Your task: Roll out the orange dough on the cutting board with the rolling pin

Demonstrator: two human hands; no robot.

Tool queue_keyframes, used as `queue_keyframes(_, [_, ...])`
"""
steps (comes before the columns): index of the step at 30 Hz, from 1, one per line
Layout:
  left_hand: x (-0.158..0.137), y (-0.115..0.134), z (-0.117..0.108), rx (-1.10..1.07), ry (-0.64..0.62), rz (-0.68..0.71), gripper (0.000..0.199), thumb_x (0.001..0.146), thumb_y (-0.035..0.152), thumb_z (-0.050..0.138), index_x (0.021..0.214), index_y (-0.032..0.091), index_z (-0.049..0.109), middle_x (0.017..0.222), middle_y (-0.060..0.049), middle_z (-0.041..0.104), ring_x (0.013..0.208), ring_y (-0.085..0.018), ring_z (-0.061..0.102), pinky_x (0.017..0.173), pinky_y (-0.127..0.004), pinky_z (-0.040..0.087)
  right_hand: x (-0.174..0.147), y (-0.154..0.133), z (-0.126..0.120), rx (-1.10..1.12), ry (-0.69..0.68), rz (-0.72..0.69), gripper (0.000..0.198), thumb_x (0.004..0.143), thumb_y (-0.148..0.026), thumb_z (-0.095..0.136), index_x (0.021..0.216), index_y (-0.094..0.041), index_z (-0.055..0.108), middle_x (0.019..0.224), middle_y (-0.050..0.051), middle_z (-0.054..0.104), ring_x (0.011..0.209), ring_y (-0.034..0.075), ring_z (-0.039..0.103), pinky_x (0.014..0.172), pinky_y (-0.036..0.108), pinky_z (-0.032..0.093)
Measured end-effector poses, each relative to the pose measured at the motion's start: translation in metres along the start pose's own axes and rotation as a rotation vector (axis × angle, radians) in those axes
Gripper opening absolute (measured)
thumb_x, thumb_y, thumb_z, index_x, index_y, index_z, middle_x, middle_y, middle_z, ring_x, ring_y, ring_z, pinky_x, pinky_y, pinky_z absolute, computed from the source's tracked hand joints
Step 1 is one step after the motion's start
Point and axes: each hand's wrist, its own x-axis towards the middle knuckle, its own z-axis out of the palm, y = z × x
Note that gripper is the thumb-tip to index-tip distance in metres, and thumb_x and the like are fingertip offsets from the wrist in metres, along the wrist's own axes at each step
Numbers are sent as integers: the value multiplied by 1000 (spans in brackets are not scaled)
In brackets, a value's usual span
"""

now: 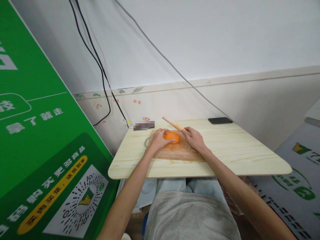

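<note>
My left hand (159,139) curves around the left side of a round orange piece of dough (172,137), fingers at its far edge and thumb at its near edge. The dough is over a wooden cutting board (178,151); whether it lies flat or is slightly raised I cannot tell. In my right hand (193,138) is a thin wooden rolling pin (172,123), gripped near one end. Its free end points up and to the left, beyond the dough. A metal handle (147,141) shows at the board's left side.
The board rests on a pale wood-grain table (240,153) against the wall. A black phone (220,120) lies at the back right, and a dark, partly blurred object (144,125) at the back left. Cables (102,70) hang down the wall. A green panel (50,133) stands at left.
</note>
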Motion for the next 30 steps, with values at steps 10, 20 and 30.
queue_keyframes(10, [0, -1, 0, -275, -86, 74, 54, 82, 31, 84, 132, 17, 68, 133, -13, 72, 122, -26, 68, 110, -42, 53, 0, 0, 0, 23, -10, 26, 38, 108, -48, 47, 121, -23, 73, 117, 8, 80, 100, 25, 72, 79, 32, 46])
queue_keyframes(20, [-1, -2, 3, 127, -150, 119, 51, 92, 56, 71, 130, 23, 71, 125, -9, 68, 123, -30, 59, 114, -47, 45, 2, 2, 3, 13, -14, 24, 39, 107, -49, 48, 121, -23, 74, 115, 8, 80, 102, 26, 72, 79, 32, 47])
queue_keyframes(30, [0, -2, 3, 105, -170, 99, 47, 91, 55, 74, 126, 24, 72, 123, -7, 68, 123, -29, 58, 115, -45, 43, 1, 1, 2, 4, -25, 16, 40, 107, -50, 47, 121, -24, 74, 115, 8, 81, 102, 26, 72, 78, 31, 46])
